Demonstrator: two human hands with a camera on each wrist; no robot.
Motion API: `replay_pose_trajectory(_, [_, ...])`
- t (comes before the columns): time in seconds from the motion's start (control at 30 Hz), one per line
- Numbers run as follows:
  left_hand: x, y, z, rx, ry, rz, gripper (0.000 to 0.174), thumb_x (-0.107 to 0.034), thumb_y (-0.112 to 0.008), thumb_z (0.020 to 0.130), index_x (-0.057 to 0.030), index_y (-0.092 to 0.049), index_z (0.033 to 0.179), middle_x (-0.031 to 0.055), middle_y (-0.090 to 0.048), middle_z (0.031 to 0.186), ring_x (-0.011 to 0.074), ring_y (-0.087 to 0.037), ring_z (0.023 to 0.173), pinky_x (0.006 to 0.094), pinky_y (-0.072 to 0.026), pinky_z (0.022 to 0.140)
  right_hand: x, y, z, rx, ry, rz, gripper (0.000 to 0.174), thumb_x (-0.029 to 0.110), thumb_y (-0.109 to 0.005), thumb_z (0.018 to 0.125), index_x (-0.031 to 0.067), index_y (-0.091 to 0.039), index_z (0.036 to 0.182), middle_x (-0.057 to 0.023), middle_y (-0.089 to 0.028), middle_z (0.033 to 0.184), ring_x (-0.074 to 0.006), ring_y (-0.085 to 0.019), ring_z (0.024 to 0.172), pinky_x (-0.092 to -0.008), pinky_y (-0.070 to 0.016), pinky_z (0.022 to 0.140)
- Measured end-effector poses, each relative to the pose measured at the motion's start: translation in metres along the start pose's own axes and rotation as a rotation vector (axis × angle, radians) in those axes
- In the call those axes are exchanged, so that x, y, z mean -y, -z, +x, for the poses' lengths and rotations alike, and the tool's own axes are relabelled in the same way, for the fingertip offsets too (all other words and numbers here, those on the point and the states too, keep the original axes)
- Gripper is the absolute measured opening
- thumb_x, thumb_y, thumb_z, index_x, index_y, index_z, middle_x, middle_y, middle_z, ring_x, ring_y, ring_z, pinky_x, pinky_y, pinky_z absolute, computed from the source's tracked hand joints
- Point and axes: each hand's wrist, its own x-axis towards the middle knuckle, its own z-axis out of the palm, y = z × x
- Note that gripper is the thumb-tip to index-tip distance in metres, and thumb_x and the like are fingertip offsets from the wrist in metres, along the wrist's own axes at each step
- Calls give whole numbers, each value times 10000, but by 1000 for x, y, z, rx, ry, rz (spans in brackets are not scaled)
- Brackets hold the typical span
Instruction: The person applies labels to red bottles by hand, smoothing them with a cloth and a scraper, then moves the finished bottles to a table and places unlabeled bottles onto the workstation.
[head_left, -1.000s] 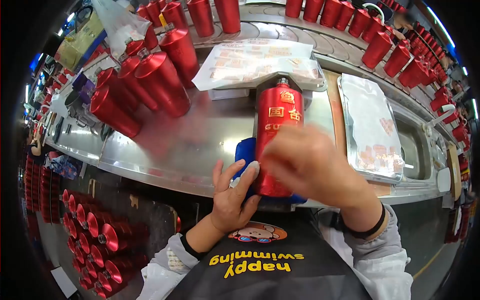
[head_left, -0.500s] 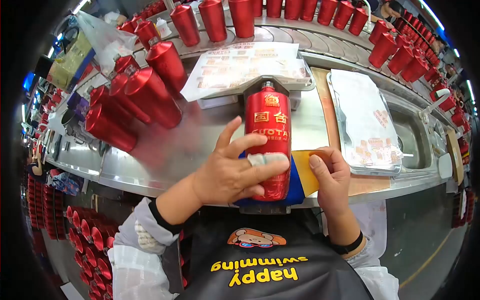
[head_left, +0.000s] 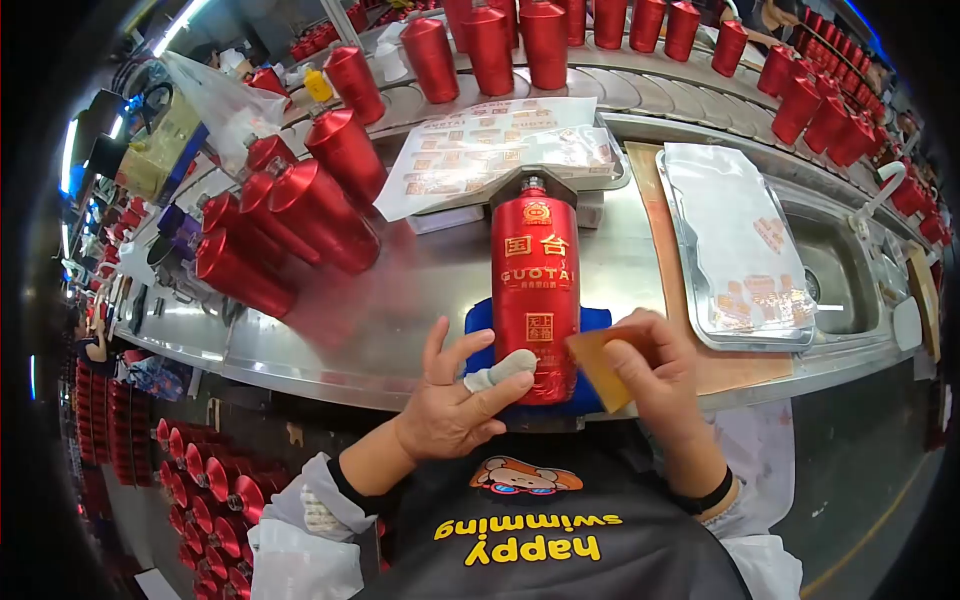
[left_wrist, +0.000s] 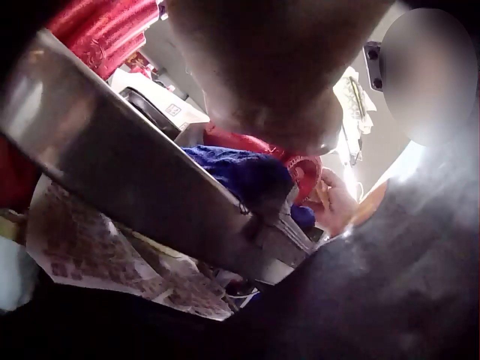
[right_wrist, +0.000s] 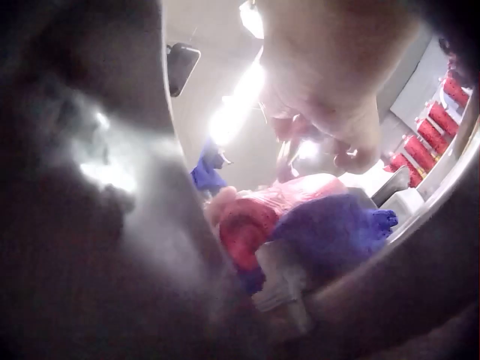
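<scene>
A red bottle (head_left: 537, 285) with gold lettering lies on its back on a blue cloth (head_left: 480, 318), its neck pointing away, toward a dark holder (head_left: 572, 184). My left hand (head_left: 450, 405) is at the bottle's lower left side, white covers on a finger, fingertips on the red surface near the base. In my right hand (head_left: 665, 375), thumb and fingers pinch a flat yellow-brown scraper (head_left: 600, 372) whose edge is beside the bottle's lower right side. The right wrist view shows the red bottle base (right_wrist: 247, 229) and blue cloth (right_wrist: 330, 229) beneath the hand.
Behind the bottle, printed label sheets (head_left: 490, 150) lie on a tray; another sheet-covered tray (head_left: 735, 240) stands right, beside a sink (head_left: 825, 265). Several red bottles (head_left: 325, 215) stand at left, more along the conveyor (head_left: 640, 95). Others fill the floor at lower left (head_left: 205, 480).
Half a second ago my left hand lay across the bottle; it has drawn back to the lower left, uncovering the lettering. The right hand with the scraper has come slightly nearer, turning the scraper downward.
</scene>
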Motion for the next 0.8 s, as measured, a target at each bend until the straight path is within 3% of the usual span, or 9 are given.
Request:
replay_pose_trajectory(0.07, [-4,-3,-6,-52,36,-17,446,-407,-469,992,-142,-596,1328,84,-628,1286,338,-383,1347,582,-112,1159,7,-9,1,211,-66,12,116,84,-639,929,6,-595,1001,-18,-629,871,-68,-587,791,-224,-474,704])
replay_pose_trajectory(0.1, [-7,-7,-10,-75,61,-35,447,-403,-475,990,-136,-595,1328,98,-630,1280,346,-391,1345,585,-131,1153,-6,-11,6,159,121,-244,130,108,-654,922,2,-605,978,-17,-619,821,-82,-583,746,-228,-474,670])
replay_pose_trajectory(0.2, [-8,-9,-15,-130,93,-27,463,-394,-495,982,-86,-601,1311,133,-627,1268,357,-454,1306,557,-211,1139,-20,-4,10,-156,77,-259,142,117,-665,912,-6,-616,965,-26,-627,805,-79,-575,731,-227,-471,653])
replay_pose_trajectory(0.33, [4,12,1,-136,169,45,412,-317,-525,963,-34,-629,1243,146,-635,1230,330,-538,1222,515,-294,1106,-12,2,5,-19,50,-258,157,118,-658,922,-18,-612,986,-51,-657,873,-64,-573,756,-225,-478,665])
replay_pose_trajectory(0.4, [17,19,33,-187,596,-187,427,-337,-509,980,-22,-612,1250,139,-649,1191,307,-583,1150,451,-375,1058,-20,8,13,-181,134,-239,120,91,-650,926,4,-615,1002,-28,-627,817,-76,-587,759,-228,-483,666])
replay_pose_trajectory(0.53, [78,-1,113,-253,1007,-1358,448,-389,-524,996,-31,-580,1259,100,-657,1137,201,-625,1031,352,-476,942,3,-4,30,-119,593,-639,171,12,-714,824,23,-649,982,-39,-582,772,-158,-577,710,-283,-435,613])
replay_pose_trajectory(0.6, [90,-5,145,-149,913,-1736,392,-349,-573,968,-34,-596,1200,110,-670,1097,201,-645,993,363,-512,903,16,-10,31,16,753,-759,217,-5,-744,773,28,-662,971,-49,-575,766,-187,-557,687,-299,-406,591])
replay_pose_trajectory(0.67, [105,-16,160,-19,855,-1667,346,-338,-614,944,-40,-613,1119,94,-690,1054,203,-672,933,375,-544,858,18,-7,21,198,758,-648,260,-11,-770,726,35,-673,963,-59,-574,764,-210,-533,667,-312,-377,573])
replay_pose_trajectory(0.8, [119,-29,166,117,878,-1620,298,-250,-665,887,-21,-621,1072,98,-703,929,204,-691,807,368,-563,799,14,18,5,99,601,-422,223,-44,-689,777,-30,-628,992,-120,-539,834,-199,-501,752,-298,-397,646])
